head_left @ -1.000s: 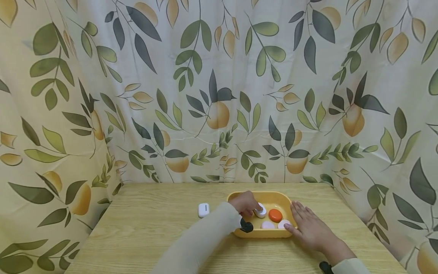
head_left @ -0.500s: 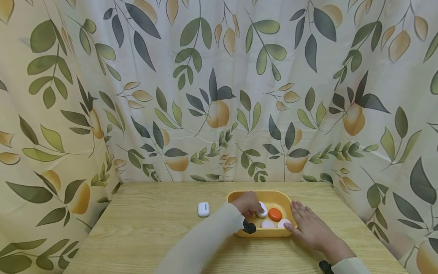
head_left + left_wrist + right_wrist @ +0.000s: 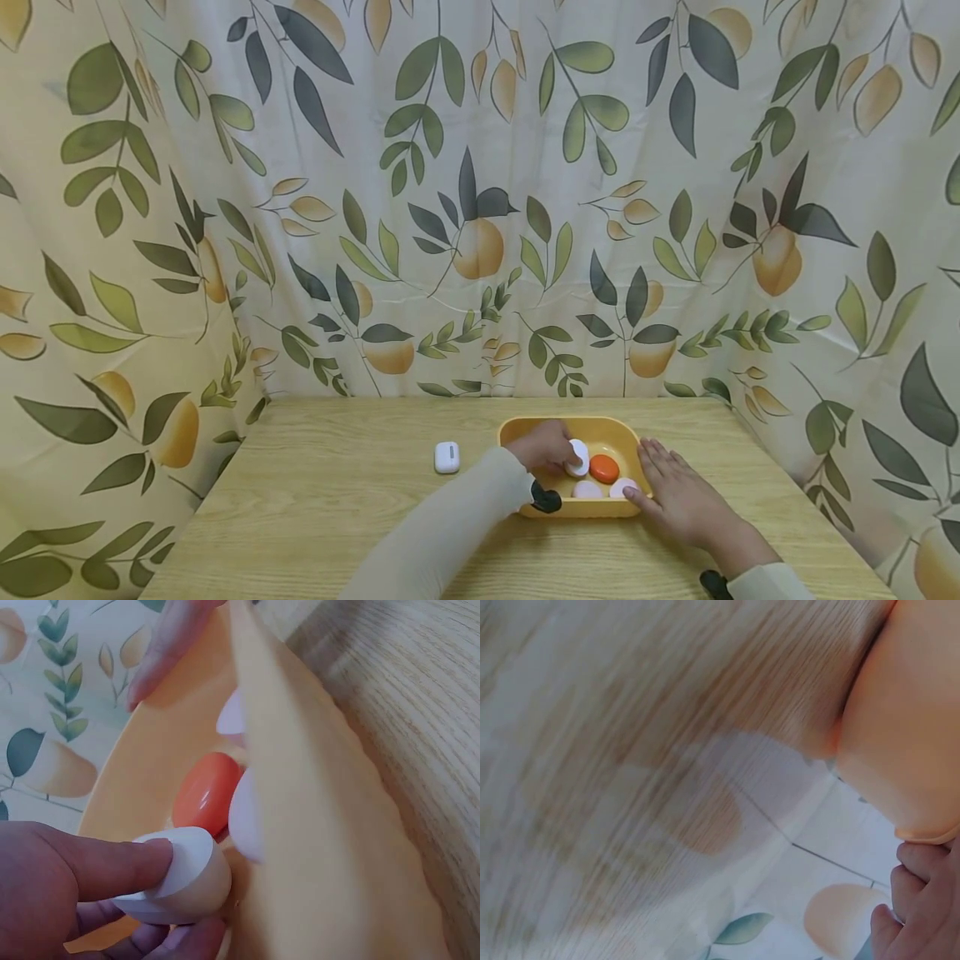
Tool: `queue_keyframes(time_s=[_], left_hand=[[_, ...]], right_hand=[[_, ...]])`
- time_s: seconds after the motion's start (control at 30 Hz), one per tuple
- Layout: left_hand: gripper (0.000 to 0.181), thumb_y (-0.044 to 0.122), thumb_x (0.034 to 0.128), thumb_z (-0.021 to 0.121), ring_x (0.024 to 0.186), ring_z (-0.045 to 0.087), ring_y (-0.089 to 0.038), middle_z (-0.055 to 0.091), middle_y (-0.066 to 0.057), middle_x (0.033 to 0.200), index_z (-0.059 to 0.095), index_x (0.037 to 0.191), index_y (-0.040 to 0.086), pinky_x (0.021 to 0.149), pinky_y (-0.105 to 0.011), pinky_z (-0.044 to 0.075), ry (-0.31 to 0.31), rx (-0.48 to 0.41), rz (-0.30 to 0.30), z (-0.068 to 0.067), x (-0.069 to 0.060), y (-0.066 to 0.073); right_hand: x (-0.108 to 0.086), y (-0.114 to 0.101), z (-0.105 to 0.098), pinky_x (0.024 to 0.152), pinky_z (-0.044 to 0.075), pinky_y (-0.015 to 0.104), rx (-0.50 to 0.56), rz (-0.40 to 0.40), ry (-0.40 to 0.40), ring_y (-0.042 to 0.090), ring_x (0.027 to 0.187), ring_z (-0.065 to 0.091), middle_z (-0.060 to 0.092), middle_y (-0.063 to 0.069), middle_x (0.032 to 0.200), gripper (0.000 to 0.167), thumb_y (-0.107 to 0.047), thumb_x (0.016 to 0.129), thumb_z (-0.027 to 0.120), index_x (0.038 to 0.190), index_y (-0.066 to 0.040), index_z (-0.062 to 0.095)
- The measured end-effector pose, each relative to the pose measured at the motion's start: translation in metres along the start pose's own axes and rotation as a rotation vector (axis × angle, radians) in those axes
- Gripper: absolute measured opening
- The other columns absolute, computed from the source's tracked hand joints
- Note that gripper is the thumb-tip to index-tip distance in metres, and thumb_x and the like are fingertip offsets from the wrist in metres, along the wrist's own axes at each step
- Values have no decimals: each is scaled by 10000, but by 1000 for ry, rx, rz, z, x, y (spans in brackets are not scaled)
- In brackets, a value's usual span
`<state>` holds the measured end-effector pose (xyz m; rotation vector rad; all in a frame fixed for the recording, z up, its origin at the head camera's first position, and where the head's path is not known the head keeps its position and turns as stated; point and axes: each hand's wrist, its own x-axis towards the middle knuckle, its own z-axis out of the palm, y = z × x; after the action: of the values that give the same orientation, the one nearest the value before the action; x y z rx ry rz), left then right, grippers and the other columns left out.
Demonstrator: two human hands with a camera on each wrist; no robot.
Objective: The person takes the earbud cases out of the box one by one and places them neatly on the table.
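Observation:
My left hand reaches into a yellow-orange tub from its left side. It pinches a white rounded piece with a flat face; the thumb presses the flat face and the other fingers lie underneath, partly hidden. That white piece is tilted inside the tub. Beside it lies a glossy orange rounded piece. Two pale pink rounded pieces, a left one and a right one, sit along the near wall. My right hand rests on the tub's right rim with straight fingers.
A small white earbud case stands on the wooden table, left of the tub. Behind and at both sides hangs a leaf-and-fruit patterned curtain. Dark straps sit at both wrists.
The white piece in my left hand has tilted up and shifted slightly right, showing more of its flat face. My right hand stays on the rim.

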<state>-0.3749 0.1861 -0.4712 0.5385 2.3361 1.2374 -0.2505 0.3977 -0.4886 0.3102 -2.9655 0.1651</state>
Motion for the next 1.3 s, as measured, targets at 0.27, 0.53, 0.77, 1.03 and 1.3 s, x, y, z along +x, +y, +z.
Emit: queue_keyframes(time_s=[0.27,0.53,0.77,1.03,1.3], left_hand=[[167,-90,827,695,701,589,-215,592,-92,823,575,918,-17,748,-406,574,-19,-231,-8,-3,9,-7],[198,-81,841,697,753,597,-232,596,-115,880,550,942,7,743,-390,577,-26,-354,-34,-8,9,-6],[188,-95,839,687,760,606,-226,595,-116,888,555,935,-2,744,-376,574,-48,-396,-15,-11,1,-4],[186,-64,849,695,745,620,-216,604,-102,879,567,964,6,754,-391,581,-25,-386,-34,-19,-5,-4],[204,-35,852,707,765,641,-229,621,-106,900,585,1009,11,762,-408,579,-35,-409,-42,-26,-9,-9]], right_hand=[[0,-1,-1,1113,205,592,2,-3,3,429,1410,205,253,246,1539,800,-544,996,433,1456,99,314],[-1,-2,-3,1110,213,593,-5,-7,12,430,1408,210,252,246,1539,788,-526,998,443,1452,105,317],[1,-3,-3,1107,213,598,-6,-8,12,436,1404,217,267,257,1529,787,-524,999,443,1446,113,323],[2,0,0,1115,210,583,-18,-15,24,430,1405,219,269,249,1531,791,-535,998,435,1446,108,328],[0,0,0,1140,173,547,-12,-21,28,430,1408,210,257,247,1536,786,-530,1001,431,1451,106,320]])
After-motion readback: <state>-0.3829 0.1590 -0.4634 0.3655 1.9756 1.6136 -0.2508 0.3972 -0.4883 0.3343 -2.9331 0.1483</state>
